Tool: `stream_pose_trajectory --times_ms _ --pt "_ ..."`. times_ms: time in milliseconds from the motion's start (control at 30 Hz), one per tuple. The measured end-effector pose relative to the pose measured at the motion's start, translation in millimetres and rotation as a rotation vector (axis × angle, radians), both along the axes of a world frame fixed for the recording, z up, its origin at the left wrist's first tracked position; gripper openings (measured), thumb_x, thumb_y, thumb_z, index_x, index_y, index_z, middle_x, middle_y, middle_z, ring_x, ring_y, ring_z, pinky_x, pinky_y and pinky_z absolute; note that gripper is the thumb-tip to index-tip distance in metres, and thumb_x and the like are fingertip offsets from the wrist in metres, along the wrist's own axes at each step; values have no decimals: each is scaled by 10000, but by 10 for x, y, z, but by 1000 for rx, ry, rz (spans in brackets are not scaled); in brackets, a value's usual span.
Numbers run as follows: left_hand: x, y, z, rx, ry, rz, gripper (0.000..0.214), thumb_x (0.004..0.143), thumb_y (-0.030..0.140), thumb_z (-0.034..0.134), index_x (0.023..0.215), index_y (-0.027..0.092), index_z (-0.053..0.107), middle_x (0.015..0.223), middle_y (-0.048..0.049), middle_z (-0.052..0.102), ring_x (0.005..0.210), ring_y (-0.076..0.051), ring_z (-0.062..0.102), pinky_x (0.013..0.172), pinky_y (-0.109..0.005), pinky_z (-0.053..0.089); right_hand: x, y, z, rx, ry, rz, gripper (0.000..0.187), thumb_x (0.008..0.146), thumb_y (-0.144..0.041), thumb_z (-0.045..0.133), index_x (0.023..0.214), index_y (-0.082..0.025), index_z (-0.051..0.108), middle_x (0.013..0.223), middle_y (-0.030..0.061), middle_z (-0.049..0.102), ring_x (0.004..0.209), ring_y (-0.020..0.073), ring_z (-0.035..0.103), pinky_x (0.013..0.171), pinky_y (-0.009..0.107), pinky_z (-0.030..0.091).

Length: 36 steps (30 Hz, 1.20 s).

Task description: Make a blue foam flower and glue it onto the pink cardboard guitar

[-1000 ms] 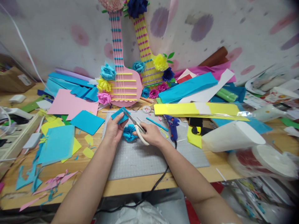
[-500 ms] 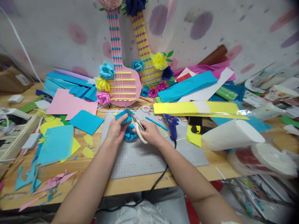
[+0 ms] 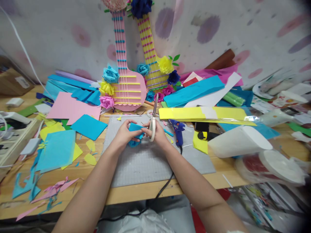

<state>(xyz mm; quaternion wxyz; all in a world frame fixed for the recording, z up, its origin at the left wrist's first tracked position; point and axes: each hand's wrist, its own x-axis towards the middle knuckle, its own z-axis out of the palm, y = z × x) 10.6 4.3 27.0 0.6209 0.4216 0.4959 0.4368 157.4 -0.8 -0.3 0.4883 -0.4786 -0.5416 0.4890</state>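
My left hand is closed on a small piece of blue paper above the grey cutting mat. White-handled scissors sit in my right hand, their blades pointing up and away from the paper. Fingertips of that same hand touch the paper's right edge. Just below the paper, a blue crepe-paper flower shows in part behind my left fingers. To the right of my hands lies a blue glue gun with its black cord running off the table.
Two paper guitars, one pink and one yellow, lean on the back wall. Blue sheets and paper scraps lie left. A wrapped yellow paper strip and a white roll lie right.
The scissors have swung from the blue paper to point upward. My right fingers have come to the paper's edge, and the paper has lowered slightly over the flower.
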Motion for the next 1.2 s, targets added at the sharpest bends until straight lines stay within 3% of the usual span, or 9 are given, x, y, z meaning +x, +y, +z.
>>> stream_pose_trajectory --times_ms 133,367,500,600,733,867,1000,1200 --pt "19 -13 -3 -1 37 3 522 443 140 815 869 179 516 636 21 600 478 -139 601 376 -201 471 4 8 50 16 47 -30 394 575 -462 706 733 -201 456 664 -33 549 555 98 512 527 244 427" --pt "59 12 -48 -18 -104 7 428 498 250 805 847 152 578 711 -24 642 591 -144 624 506 -263 539 -128 43 -22 6 242 -263 419 563 -437 700 731 -208 392 668 -39 541 486 72 455 489 239 394" --pt "102 17 -88 25 -155 48 383 499 279 805 812 139 633 780 -43 664 655 -131 620 583 -259 546 -181 47 -46 -8 293 -259 442 569 -462 700 738 -211 377 638 -52 517 460 66 428 458 224 358" --pt "75 48 -87 79 -200 180 361 492 285 807 767 136 627 745 -20 656 676 -129 613 646 -291 550 -107 36 -25 10 166 -186 406 663 -523 615 779 -210 384 645 -53 487 504 77 429 511 230 371" --pt "-25 113 -47 93 -308 356 343 508 271 792 779 152 620 761 -1 658 736 -142 631 714 -321 540 69 10 23 6 -292 23 322 748 -510 533 792 -208 427 689 -38 468 618 103 443 605 239 364" --pt "-77 148 -23 25 -444 416 269 552 212 759 771 176 606 771 10 669 785 -146 654 719 -282 527 121 -40 82 -12 -648 188 300 747 -491 552 839 -211 494 744 -20 523 667 124 458 610 239 325" --pt "-45 136 -27 6 -487 407 230 579 181 742 765 177 607 793 7 678 765 -140 653 703 -280 527 57 -80 113 -20 -754 260 333 757 -529 529 845 -209 501 722 -21 524 655 125 459 584 230 292" --pt "-2 113 -42 20 -448 374 270 524 208 786 709 159 595 689 31 641 605 -82 580 684 -293 548 28 -82 103 -23 -736 276 314 764 -518 520 817 -211 477 711 -24 505 654 122 444 590 223 296"
